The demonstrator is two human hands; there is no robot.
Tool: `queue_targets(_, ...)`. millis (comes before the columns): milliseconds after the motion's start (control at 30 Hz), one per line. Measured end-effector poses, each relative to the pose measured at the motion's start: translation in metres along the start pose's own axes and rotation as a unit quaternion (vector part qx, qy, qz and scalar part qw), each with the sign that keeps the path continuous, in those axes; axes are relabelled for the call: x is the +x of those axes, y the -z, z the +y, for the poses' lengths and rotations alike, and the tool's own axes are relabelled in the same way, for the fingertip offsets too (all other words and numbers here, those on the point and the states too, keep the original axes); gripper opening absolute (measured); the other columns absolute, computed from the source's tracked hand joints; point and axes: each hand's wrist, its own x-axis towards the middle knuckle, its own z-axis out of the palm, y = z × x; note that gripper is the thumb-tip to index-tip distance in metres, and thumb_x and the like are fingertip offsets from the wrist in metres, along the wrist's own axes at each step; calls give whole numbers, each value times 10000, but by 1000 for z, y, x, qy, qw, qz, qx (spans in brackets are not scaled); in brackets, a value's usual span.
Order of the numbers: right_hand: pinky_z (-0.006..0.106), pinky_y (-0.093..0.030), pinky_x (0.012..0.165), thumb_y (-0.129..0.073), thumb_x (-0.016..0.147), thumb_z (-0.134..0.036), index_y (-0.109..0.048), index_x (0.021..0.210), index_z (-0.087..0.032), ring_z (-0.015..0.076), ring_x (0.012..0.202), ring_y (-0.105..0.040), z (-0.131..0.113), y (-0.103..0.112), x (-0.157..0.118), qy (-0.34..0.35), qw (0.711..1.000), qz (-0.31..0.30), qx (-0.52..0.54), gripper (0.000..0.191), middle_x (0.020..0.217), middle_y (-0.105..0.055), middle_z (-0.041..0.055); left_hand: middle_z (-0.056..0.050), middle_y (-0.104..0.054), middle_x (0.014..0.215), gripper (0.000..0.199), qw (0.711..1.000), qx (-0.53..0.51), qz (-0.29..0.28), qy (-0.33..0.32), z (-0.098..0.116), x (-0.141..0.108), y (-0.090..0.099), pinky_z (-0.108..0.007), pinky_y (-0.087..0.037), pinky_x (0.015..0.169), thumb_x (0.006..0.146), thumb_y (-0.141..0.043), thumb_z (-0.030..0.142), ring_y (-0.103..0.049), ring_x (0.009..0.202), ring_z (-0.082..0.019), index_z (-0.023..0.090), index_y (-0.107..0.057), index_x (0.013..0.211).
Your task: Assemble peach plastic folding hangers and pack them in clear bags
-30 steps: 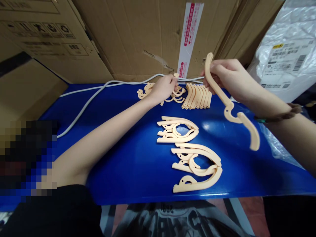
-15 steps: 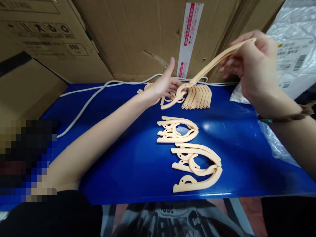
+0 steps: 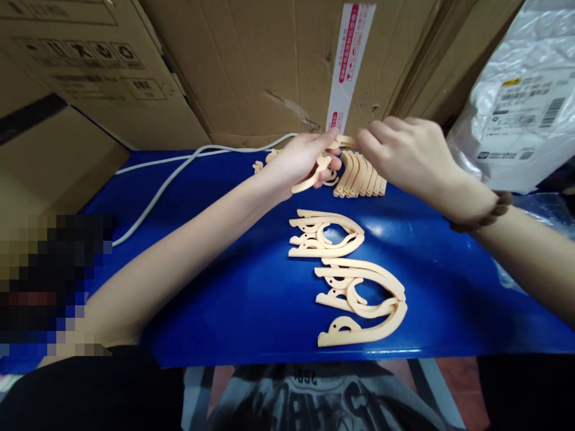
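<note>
Near the back of the blue table, both my hands meet at one cream plastic folding hanger (image 3: pixel 345 141). My left hand (image 3: pixel 308 152) is closed on its hook end, and the curved hook (image 3: pixel 309 181) sticks out below the fingers. My right hand (image 3: pixel 404 146) grips the hanger's arm from the other side, hiding most of it. Just below the hands stands a row of loose curved hanger arms (image 3: pixel 362 176). Small cream hook pieces (image 3: pixel 271 157) lie partly hidden behind my left wrist. Closer to me, folded hangers (image 3: pixel 326 252) lie flat, with more folded hangers (image 3: pixel 381 338) at the front.
A large cardboard box (image 3: pixel 251 66) stands along the back edge, with another carton (image 3: pixel 103 90) at the left. White cable (image 3: pixel 148 218) runs across the table's left and rear. A wrapped parcel with a label (image 3: pixel 507 131) sits at the right.
My right hand has come down and left, bringing the hanger's arm lower. My left hand, fingers spread before, has closed around the hook end.
</note>
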Motion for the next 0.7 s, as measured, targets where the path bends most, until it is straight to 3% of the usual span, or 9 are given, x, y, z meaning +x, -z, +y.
queue_targets(133, 342, -300, 598, -276, 1031, -133, -636, 1097, -95, 238, 748, -637, -7, -18, -4, 79, 997, 10, -3, 368, 832, -692, 140, 85, -324, 527, 519, 998, 27, -16, 55, -12, -4, -6, -172, -253, 428, 1118, -320, 527, -289, 379, -27, 208, -398, 716)
queue_targets(200, 336, -275, 559, -331, 993, -127, -629, 1068, -104, 208, 627, -577, -11, -26, -6, 65, 996, 23, 53, 308, 741, -659, 113, 88, -303, 548, 512, 996, 71, 14, 44, -19, -5, -9, -175, -254, 444, 1117, -301, 535, -296, 392, -30, 218, -385, 724)
queue_targets(267, 325, -288, 539, -395, 988, -170, -619, 993, -130, 177, 541, -512, -14, -30, -5, 20, 983, 3, 182, 228, 672, -622, 77, 66, -365, 598, 462, 988, 149, 39, -15, -24, -4, -10, -183, -297, 474, 1127, -317, 489, -394, 444, -51, 217, -420, 768)
queue_targets(367, 298, -380, 531, -408, 1038, -240, -579, 871, -186, 142, 482, -506, -12, -30, -1, -50, 921, -67, 380, 245, 609, -603, 24, 20, -483, 684, 281, 928, 332, 84, -145, -22, -2, -5, -224, -431, 617, 1106, -452, 401, -605, 673, -139, 216, -519, 905)
queue_targets(433, 284, -438, 546, -372, 1079, -277, -553, 845, -201, 129, 487, -544, -3, -29, 2, -97, 892, -82, 433, 305, 612, -616, 8, 5, -524, 707, 218, 887, 408, 116, -183, -15, 2, 4, -263, -474, 736, 1094, -482, 378, -652, 784, -183, 217, -545, 961)
queue_targets(467, 280, -450, 550, -353, 1094, -297, -547, 853, -202, 125, 495, -556, 3, -29, 3, -126, 887, -71, 439, 324, 622, -618, 6, 3, -537, 711, 229, 886, 411, 124, -175, -9, 5, 11, -279, -484, 766, 1103, -454, 368, -655, 779, -184, 212, -543, 961)
queue_targets(567, 277, -441, 561, -363, 1104, -354, -544, 901, -201, 122, 527, -555, 22, -35, 1, -213, 875, -15, 435, 311, 661, -600, 9, -6, -572, 757, 277, 932, 340, 104, -74, 6, 15, 38, -296, -509, 735, 1119, -373, 305, -610, 671, -144, 191, -519, 914)
queue_targets(700, 306, -424, 653, -510, 1050, -385, -559, 1011, -211, 159, 720, -592, 41, -47, -8, -216, 919, 60, 323, 184, 854, -675, 67, -16, -515, 711, 313, 935, 340, 97, -35, 9, 26, 78, -284, -460, 719, 1012, -574, 262, -517, 686, -136, 155, -601, 719)
